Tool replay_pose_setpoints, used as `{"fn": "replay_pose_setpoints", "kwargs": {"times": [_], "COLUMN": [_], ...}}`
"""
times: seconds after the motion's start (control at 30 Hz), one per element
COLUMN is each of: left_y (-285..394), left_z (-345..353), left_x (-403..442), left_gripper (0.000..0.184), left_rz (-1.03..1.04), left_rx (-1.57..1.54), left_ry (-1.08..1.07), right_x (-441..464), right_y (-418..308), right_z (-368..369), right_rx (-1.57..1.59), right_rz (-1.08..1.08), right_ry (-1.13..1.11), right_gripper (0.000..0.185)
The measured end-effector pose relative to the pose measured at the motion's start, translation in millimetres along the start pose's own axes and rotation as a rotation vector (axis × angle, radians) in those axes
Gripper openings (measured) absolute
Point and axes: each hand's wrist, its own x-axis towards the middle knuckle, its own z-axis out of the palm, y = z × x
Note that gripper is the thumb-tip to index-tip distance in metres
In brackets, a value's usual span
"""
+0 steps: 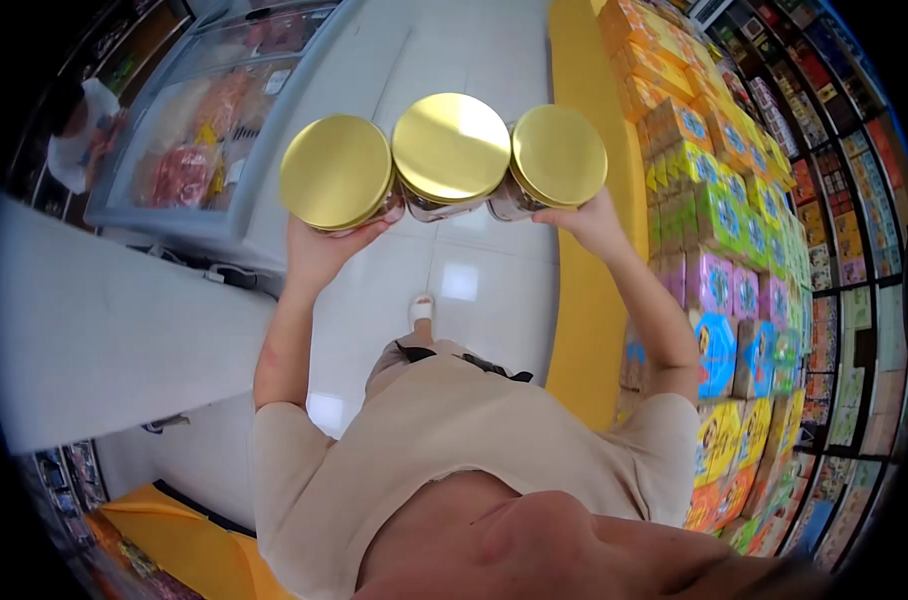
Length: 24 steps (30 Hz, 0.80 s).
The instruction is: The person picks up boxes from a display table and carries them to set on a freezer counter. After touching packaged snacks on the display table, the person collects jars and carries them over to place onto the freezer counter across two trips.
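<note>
Three jars with gold lids are held side by side in front of me, above the floor. My left hand (324, 248) is closed round the left jar (336, 172), its thumb along the near side. My right hand (586, 218) grips the right jar (559, 155) in the same way. Between them, the middle jar (451, 145) sits pressed against its neighbours, with neither hand's visible fingers on it. Dark contents show through the jar sides below the lids. Most fingers of both hands are hidden behind the jars.
A glass-topped freezer (199, 150) with packaged meat stands at the left, with a person (77, 135) beyond it. A pale counter (104, 330) is near my left arm. Colourful stacked boxes (719, 215) rise behind a yellow ledge (594, 290) on the right. Shelves (844, 300) stand farther right.
</note>
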Motion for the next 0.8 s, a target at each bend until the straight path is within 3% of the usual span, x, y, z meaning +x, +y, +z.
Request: {"fn": "replay_pose_setpoints", "kwargs": {"times": [0.17, 0.2, 0.33, 0.43, 0.57, 0.63, 0.8], "left_y": [-64, -80, -156, -209, -256, -270, -332], "left_z": [39, 49, 86, 115, 133, 134, 122], "left_x": [184, 222, 354, 453, 577, 634, 759], "left_gripper": [0.04, 0.041, 0.051, 0.057, 0.06, 0.061, 0.049], "left_rz": [-0.083, 0.003, -0.04, -0.032, 0.04, 0.017, -0.067], "left_rx": [-0.071, -0.012, -0.099, -0.126, 0.142, 0.201, -0.01], "left_ry": [-0.202, -0.216, -0.282, -0.224, -0.059, 0.008, 0.126], "right_x": [126, 152, 269, 372, 527, 604, 794], "right_y": [35, 43, 84, 113, 124, 124, 167], "right_z": [-74, -87, -143, -194, -261, -279, -307], "right_rx": [-0.037, -0.014, -0.006, 0.009, -0.031, 0.073, -0.094], "right_rz": [0.106, 0.101, 0.058, 0.021, -0.018, 0.118, 0.03], "right_ry": [0.208, 0.248, 0.33, 0.316, 0.235, 0.182, 0.004], "right_gripper": [0.057, 0.056, 0.054, 0.05, 0.045, 0.048, 0.058]}}
